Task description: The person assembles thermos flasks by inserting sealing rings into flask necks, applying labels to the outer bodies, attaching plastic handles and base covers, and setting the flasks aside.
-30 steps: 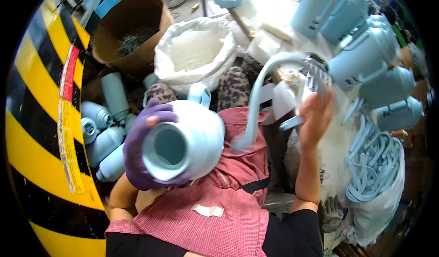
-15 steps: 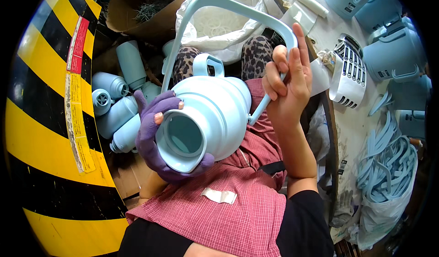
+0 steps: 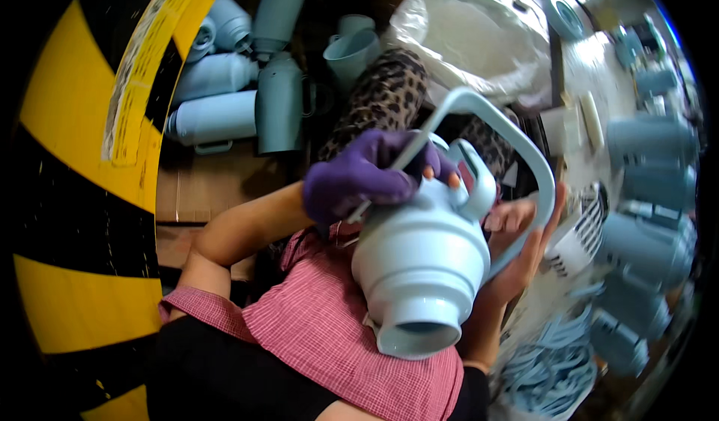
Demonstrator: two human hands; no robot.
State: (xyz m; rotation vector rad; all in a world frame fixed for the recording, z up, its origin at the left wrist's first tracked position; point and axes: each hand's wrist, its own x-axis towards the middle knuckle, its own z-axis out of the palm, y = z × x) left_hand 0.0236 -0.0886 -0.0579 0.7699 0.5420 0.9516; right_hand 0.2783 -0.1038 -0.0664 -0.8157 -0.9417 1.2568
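Note:
A light-blue plastic pot shell (image 3: 419, 260) hangs over my lap, its round mouth tilted down toward my body. It has a small loop grip (image 3: 476, 180) on its far side and a long arched carrying handle (image 3: 517, 132). My left hand (image 3: 367, 172), in a purple glove with bare fingertips, is closed around the left arm of the arched handle, with fingertips near the pot's far end. The handle's right arm runs across my bare right hand (image 3: 522, 245). Some right-hand fingers curl on the inner side of the handle, others lie outside it, slightly blurred.
Several blue bottle shells (image 3: 217, 117) lie on cardboard at the left, beside a yellow-and-black striped panel (image 3: 60, 196). Ahead is a white plastic-lined sack (image 3: 479, 39). The workbench (image 3: 592, 61) at right carries blue pot shells (image 3: 648, 245); a bag of blue strips (image 3: 550, 365) is nearer.
My left hand has moved from the pot's mouth to the handle's left arm. The pot has swung so its mouth points toward me. My view has turned, and the right hand is lower.

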